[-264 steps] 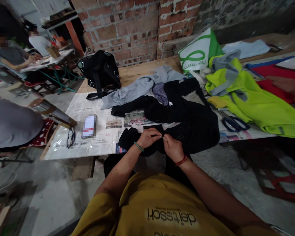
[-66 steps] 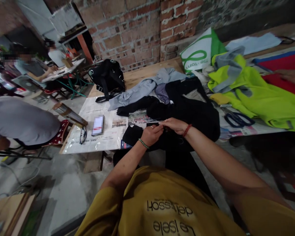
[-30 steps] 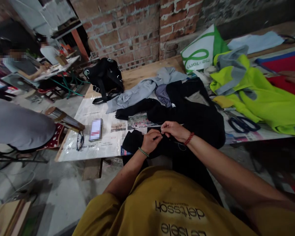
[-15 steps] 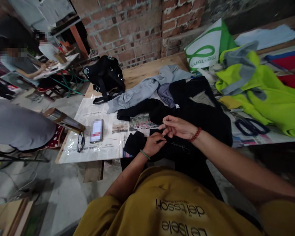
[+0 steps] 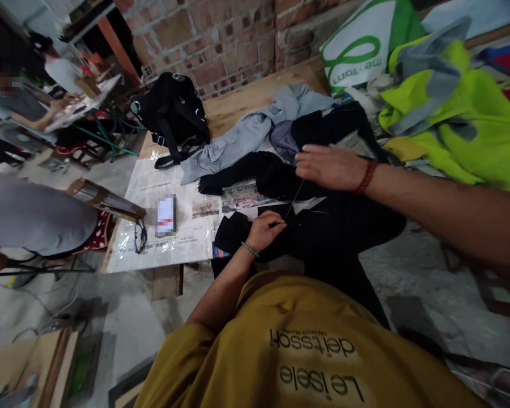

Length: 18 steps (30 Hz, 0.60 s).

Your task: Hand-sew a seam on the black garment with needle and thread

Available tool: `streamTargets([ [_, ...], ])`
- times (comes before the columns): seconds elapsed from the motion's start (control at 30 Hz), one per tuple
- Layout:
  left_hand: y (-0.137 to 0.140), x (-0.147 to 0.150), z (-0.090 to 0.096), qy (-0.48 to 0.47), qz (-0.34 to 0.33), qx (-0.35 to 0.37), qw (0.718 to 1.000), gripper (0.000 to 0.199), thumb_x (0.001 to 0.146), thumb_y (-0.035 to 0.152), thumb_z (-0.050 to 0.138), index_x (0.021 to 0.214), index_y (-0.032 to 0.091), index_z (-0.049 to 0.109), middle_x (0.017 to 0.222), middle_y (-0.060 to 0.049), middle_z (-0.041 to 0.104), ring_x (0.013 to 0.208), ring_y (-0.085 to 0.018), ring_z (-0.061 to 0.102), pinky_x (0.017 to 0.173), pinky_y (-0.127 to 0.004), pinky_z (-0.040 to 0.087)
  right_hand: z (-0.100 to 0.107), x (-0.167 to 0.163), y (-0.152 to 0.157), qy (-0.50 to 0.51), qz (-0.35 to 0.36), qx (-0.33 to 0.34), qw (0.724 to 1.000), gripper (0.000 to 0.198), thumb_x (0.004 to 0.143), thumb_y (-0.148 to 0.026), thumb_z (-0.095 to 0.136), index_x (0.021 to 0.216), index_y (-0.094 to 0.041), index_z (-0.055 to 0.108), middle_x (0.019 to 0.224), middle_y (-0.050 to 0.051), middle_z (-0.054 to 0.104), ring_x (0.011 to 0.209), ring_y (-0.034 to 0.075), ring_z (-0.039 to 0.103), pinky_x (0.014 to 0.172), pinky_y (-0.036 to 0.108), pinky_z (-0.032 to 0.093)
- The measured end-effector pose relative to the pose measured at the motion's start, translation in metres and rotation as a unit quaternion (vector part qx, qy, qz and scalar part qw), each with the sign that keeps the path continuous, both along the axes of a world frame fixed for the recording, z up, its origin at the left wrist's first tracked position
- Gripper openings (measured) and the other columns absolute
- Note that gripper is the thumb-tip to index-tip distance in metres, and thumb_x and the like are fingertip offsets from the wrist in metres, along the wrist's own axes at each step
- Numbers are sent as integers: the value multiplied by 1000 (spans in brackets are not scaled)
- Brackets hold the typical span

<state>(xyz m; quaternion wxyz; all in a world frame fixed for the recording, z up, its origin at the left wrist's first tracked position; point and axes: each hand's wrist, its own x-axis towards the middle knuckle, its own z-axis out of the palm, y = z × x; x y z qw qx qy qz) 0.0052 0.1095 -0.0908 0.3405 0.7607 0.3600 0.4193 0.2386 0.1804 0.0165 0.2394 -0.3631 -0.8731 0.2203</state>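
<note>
My left hand is closed in a pinch on the black garment, which lies across my lap and the table's edge. From beside its fingertips a thin thread runs up taut to my right hand. The right fingers are pressed together at the thread's upper end; whether a needle is among them is hidden. Beyond my hands lie a black sleeve and a light grey garment.
On the newspaper-covered table are a phone, eyeglasses, a metal flask and a black bag. A neon yellow garment and a green-white bag sit at right. A person in grey sits left.
My right hand has moved up and away from my left hand, drawing the thread out straight between them. The left hand stays nearly in place. The view has shifted slightly.
</note>
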Motion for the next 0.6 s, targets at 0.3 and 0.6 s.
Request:
streamTargets([
  [0.3, 0, -1, 2, 4, 1, -9, 1000, 4, 73, 17, 66, 70, 15, 67, 79, -4, 62, 78, -11, 60, 74, -26, 50, 38, 56, 27, -94, -165, 168, 967, 23, 86, -16, 41, 99, -24, 58, 117, 1, 58, 126, 18, 38, 105, 43, 23],
  [0.6, -2, 0, 1, -9, 11, -2, 1000, 4, 74, 19, 66, 71, 15, 67, 80, -4, 62, 78, -11, 59, 74, -26, 49, -41, -25, -70, -56, -241, 43, 968, 23, 88, -25, 35, 95, -18, 56, 77, 7, 64, 63, 17, 59, 59, 29, 41],
])
